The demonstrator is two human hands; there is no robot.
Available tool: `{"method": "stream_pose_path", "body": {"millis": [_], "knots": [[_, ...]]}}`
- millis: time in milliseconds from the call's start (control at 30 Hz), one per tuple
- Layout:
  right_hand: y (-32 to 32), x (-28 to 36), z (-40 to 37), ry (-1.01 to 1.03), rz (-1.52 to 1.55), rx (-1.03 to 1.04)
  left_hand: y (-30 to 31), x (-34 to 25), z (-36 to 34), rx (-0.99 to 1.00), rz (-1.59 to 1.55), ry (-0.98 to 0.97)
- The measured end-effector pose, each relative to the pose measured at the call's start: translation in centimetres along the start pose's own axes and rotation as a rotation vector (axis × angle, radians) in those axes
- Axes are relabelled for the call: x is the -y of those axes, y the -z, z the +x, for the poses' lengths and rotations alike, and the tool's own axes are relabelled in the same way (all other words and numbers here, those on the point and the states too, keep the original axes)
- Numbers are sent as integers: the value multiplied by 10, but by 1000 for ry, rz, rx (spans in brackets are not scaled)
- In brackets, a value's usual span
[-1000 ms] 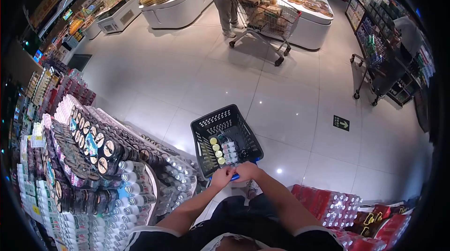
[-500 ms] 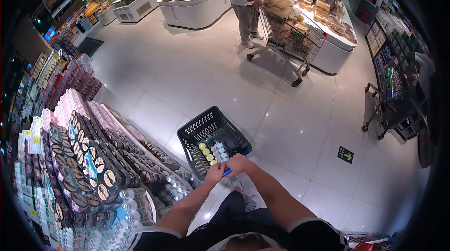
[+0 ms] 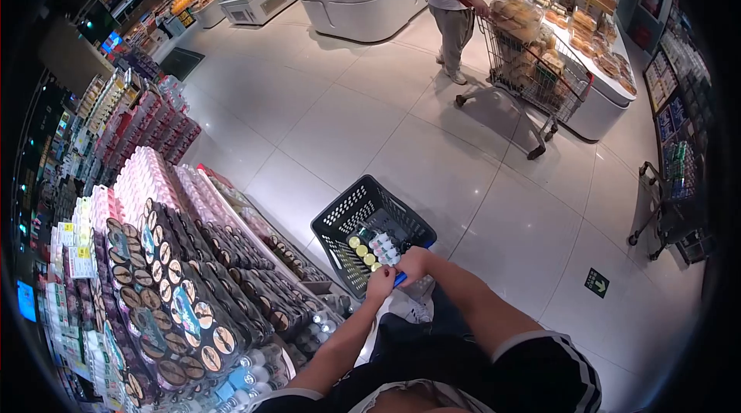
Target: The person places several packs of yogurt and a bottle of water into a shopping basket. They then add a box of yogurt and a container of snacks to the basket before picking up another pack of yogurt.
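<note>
A dark plastic shopping basket point(image 3: 328, 247) with perforated sides hangs in front of my body. My left hand point(image 3: 381, 282) and my right hand point(image 3: 415, 262) are close together at its near side, both closed round the blue handle point(image 3: 400, 278). Inside the basket lies a row of yellow-topped containers point(image 3: 363, 252). Beside them are several white-capped small bottles point(image 3: 384, 248). Dark packs, too small to name, lie behind these. My fingertips are partly hidden by the hands themselves.
Stacked packs of bottled drinks point(image 3: 177, 282) rise close on my left. Ahead, a person point(image 3: 455, 19) holds a loaded shopping cart point(image 3: 532, 66) by a white bakery counter point(image 3: 594, 116). Another cart point(image 3: 656, 204) stands at the right. A green floor sign point(image 3: 597, 282) marks the tiles point(image 3: 417, 150).
The whole scene has shifted rightward in view as my head turned left. The basket stays in both my hands. The person's feet have changed position beside the cart.
</note>
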State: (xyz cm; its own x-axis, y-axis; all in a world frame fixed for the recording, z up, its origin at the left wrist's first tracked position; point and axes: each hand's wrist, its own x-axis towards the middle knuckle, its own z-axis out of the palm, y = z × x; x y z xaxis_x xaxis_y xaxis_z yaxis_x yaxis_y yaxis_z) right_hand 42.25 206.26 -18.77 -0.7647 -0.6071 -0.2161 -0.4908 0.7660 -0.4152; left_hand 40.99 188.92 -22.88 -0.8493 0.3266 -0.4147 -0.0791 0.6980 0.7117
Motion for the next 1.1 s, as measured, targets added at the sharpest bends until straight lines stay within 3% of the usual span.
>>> {"method": "stream_pose_path", "body": {"millis": [200, 267, 400, 467, 533, 667, 800, 1100], "knots": [[33, -36, 53, 73, 21, -55, 31, -16, 43, -126, 27, 107], [44, -49, 77, 99, -8, 0, 48, -34, 49, -311, 220, 70], [65, -70, 110, 235, -39, -2, 69, -41, 74, -391, 275, 250], [74, -75, 130, 231, -40, 27, 80, -51, 80, -365, 262, 353], [80, -81, 144, 237, -40, 73, 91, -35, 91, 16, 76, 381], [85, -85, 158, 312, -72, 138, 77, -40, 71, -378, 256, 146], [75, -91, 166, 376, -35, 185, 65, -49, 63, -564, 282, 161], [98, -89, 176, 350, 21, 233, 73, -63, 71, -695, 217, 213]]}}
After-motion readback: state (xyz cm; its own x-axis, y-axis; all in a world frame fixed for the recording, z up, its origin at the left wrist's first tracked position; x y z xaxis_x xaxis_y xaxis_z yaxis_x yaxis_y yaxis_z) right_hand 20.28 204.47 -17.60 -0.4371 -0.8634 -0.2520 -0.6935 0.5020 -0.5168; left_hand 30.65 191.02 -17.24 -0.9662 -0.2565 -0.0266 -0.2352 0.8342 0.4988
